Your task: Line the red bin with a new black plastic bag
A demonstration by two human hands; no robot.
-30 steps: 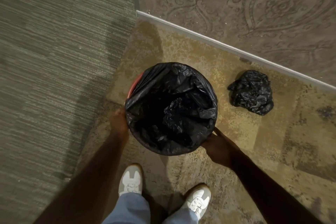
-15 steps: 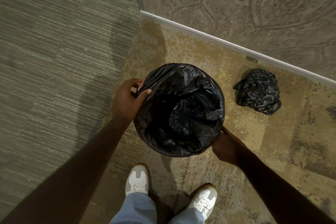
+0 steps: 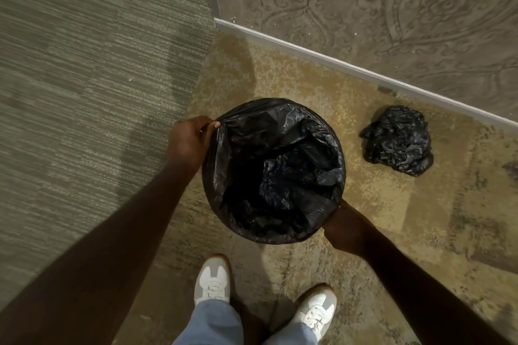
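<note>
My left hand (image 3: 190, 143) pinches the black plastic bag (image 3: 274, 171) over the rim; my right hand (image 3: 343, 228) steadies the bin, grip hidden.

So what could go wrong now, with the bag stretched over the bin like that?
The left hand pinches the black bag at its edge, where the plastic looks stretched taut; a harder pull might tear it. The right hand sits low at the near side, so the far edge could slip back inside if it is let go. The crumpled bag on the floor beside the bin might get underfoot.
</note>
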